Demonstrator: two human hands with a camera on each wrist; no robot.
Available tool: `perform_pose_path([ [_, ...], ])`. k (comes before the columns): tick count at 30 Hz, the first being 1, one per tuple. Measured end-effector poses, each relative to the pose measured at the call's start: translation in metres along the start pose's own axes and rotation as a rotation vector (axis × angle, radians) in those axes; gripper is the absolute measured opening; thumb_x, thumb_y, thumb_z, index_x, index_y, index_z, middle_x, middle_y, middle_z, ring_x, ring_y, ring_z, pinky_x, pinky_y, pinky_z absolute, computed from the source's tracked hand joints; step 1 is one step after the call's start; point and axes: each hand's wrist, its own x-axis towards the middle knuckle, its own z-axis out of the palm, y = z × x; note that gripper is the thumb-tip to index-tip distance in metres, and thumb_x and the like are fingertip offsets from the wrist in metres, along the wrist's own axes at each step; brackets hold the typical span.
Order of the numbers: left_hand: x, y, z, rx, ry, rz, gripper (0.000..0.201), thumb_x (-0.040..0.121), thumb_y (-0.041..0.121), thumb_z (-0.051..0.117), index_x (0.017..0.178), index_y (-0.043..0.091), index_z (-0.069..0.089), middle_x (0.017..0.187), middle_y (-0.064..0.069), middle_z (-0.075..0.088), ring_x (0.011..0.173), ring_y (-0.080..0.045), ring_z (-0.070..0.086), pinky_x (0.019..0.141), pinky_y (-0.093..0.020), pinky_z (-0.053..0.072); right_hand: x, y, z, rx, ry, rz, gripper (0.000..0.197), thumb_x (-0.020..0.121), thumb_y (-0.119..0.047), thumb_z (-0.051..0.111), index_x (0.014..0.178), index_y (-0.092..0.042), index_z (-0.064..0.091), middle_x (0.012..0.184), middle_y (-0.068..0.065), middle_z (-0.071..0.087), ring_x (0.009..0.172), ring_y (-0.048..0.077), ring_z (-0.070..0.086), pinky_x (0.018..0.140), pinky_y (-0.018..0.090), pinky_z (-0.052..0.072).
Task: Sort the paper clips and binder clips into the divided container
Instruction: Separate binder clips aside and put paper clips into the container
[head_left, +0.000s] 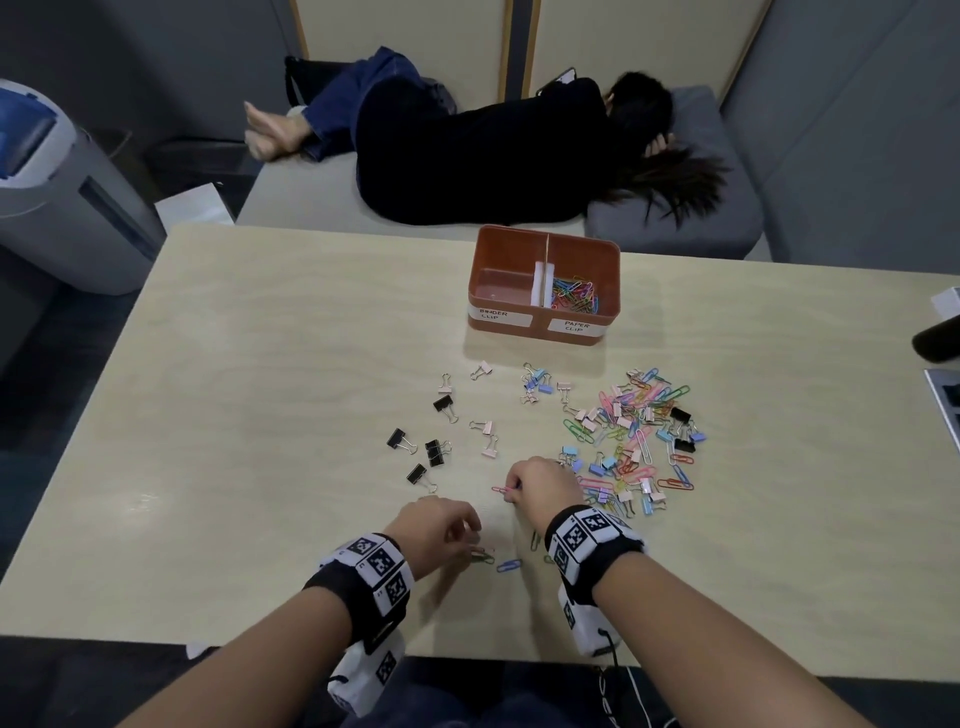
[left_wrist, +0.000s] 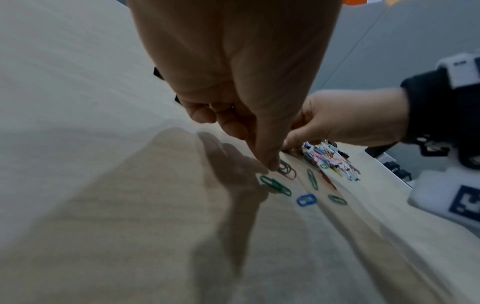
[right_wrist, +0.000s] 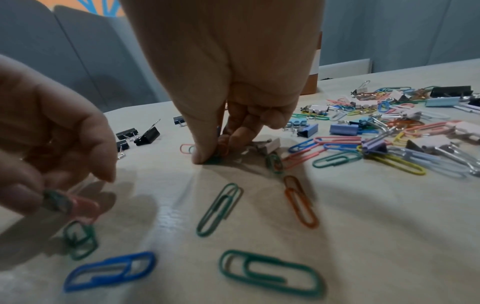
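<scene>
An orange divided container stands at the table's far side; its right half, labelled PAPER CLIP, holds coloured paper clips, and its BINDER CLIP half looks empty. A mixed pile of clips lies to the right, and several black binder clips lie to the left. My right hand pinches paper clips against the table, a pink one sticking out. My left hand pinches a green and a pink paper clip just above the table. Loose blue, green and orange clips lie between the hands.
A person lies on a bench just beyond the table's far edge. A grey appliance stands on the floor at the left. Dark and white objects sit at the table's right edge. The front edge is under my wrists.
</scene>
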Motion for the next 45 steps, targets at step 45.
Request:
perform_pose_path([
  [45, 0.011, 0.057, 0.039, 0.384, -0.048, -0.117, 0.022, 0.094, 0.035, 0.05, 0.108, 0.023, 0.061, 0.117, -0.002, 0.057, 0.116, -0.025, 0.047, 0.094, -0.038, 0.039, -0.073, 0.066, 0.032, 0.069, -0.052, -0.139, 0.018, 0.089, -0.013, 0.054, 0.099, -0.008, 0.069, 0.103, 0.008, 0.056, 0.101, 0.028, 0.057, 0.088, 0.033, 0.044],
])
